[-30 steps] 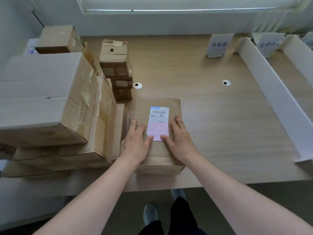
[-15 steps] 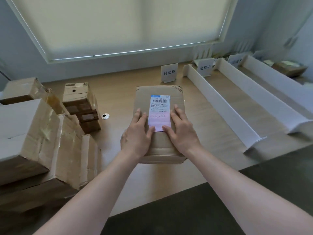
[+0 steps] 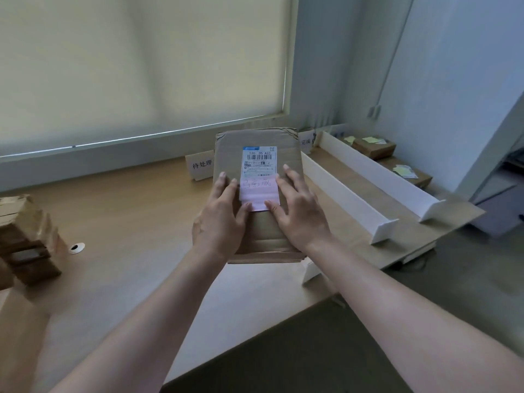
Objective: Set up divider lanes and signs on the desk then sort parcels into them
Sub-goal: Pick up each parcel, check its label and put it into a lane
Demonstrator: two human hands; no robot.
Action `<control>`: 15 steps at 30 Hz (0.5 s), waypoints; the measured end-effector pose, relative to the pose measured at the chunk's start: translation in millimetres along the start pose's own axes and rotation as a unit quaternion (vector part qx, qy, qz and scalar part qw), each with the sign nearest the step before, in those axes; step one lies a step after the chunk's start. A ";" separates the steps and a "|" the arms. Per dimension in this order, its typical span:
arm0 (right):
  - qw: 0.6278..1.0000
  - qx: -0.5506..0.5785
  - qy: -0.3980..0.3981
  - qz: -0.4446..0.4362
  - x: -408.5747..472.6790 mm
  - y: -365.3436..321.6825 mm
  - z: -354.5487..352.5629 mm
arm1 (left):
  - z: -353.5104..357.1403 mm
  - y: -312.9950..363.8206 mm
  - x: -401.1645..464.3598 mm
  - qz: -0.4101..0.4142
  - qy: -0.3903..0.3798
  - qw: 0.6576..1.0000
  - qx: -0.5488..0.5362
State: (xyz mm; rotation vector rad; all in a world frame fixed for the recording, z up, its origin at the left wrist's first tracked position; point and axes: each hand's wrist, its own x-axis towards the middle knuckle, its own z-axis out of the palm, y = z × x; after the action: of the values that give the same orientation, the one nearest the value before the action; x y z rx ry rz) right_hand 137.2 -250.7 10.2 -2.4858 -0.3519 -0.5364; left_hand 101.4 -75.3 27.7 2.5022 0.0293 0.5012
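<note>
left hand (image 3: 219, 222) + right hand (image 3: 300, 214): both grip flat brown cardboard parcel (image 3: 256, 236), thumbs on its white-pink label (image 3: 259, 180) | parcel above wooden desk (image 3: 127, 222) | white dividers (image 3: 348, 194) right

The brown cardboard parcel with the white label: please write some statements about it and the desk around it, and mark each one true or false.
1. Both hands hold the brown cardboard parcel. True: the left hand and right hand grip it with thumbs on top.
2. The pink handwritten note lies below the barcode on the white shipping label. True.
3. The white divider walls lie to the left of the parcel. False: they lie to its right.
4. The far right lane has no parcels. False: small brown boxes with yellow notes lie there.
</note>
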 end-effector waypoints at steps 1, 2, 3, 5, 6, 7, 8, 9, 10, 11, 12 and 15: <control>1.000 -0.002 0.010 0.001 5.5 14.2 -12.4 | 8.5 16.1 6.7 0.008 0.003 1.000 -0.002; 1.000 -0.005 0.019 0.003 11.2 28.2 -24.0 | 17.4 31.0 14.1 0.016 0.004 1.000 -0.005; 1.000 -0.007 0.026 0.005 17.4 42.2 -34.2 | 27.3 44.9 22.3 0.023 0.003 1.000 -0.009; 0.999 -0.017 0.038 0.011 30.7 70.9 -50.7 | 48.3 69.8 40.8 0.037 -0.002 0.999 -0.013; 0.999 -0.020 0.041 0.016 38.4 85.8 -57.1 | 59.9 80.9 51.1 0.043 -0.006 0.999 -0.015; 0.999 -0.023 0.044 0.022 46.7 100.1 -62.5 | 71.9 90.7 62.1 0.048 -0.010 0.999 -0.017; 0.998 -0.028 0.047 0.027 55.4 114.5 -66.8 | 84.6 99.2 73.8 0.052 -0.014 0.998 -0.017; 0.998 -0.034 0.049 0.030 65.1 129.7 -69.6 | 98.4 106.9 86.8 0.056 -0.017 0.998 -0.017; 0.997 -0.039 0.051 0.032 75.5 144.6 -71.5 | 112.8 113.4 100.6 0.059 -0.019 0.998 -0.019; 0.997 -0.042 0.050 0.036 87.1 160.2 -72.6 | 127.9 119.3 115.3 0.061 -0.021 0.998 -0.023; 0.997 -0.045 0.050 0.040 100.2 176.7 -72.8 | 143.9 124.9 131.5 0.061 -0.025 0.997 -0.031; 0.996 -0.057 0.047 0.050 145.4 227.6 -69.8 | 191.8 141.0 183.6 0.068 -0.038 0.996 -0.046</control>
State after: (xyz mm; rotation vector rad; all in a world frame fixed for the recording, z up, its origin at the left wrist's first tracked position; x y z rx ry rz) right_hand 326.5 -455.3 20.4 -2.5599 -0.1630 -0.6456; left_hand 328.4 -272.3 22.9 2.4402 -0.1907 0.4524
